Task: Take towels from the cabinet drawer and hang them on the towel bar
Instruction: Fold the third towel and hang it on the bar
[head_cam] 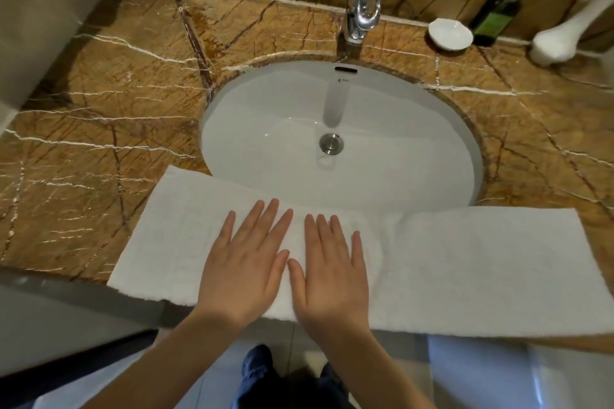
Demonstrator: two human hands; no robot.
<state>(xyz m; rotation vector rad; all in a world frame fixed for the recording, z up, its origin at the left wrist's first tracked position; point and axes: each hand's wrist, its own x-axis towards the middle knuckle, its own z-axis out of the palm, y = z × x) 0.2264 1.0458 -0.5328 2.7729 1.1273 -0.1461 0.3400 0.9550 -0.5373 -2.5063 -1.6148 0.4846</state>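
A long white towel (481, 266) lies folded flat along the front edge of the brown marble counter (99, 143), and its far edge overlaps the near rim of the sink. My left hand (242, 262) and my right hand (332, 269) both press flat on the towel's middle, fingers straight and spread, thumbs almost touching. No drawer or towel bar is in view.
A white oval sink (398, 129) sits in the counter, with a chrome tap (363, 8) behind it. At the back right stand a white dish (450, 33), a dark green bottle (495, 18) and a rolled white towel (558, 40). A grey wall (43, 16) bounds the left.
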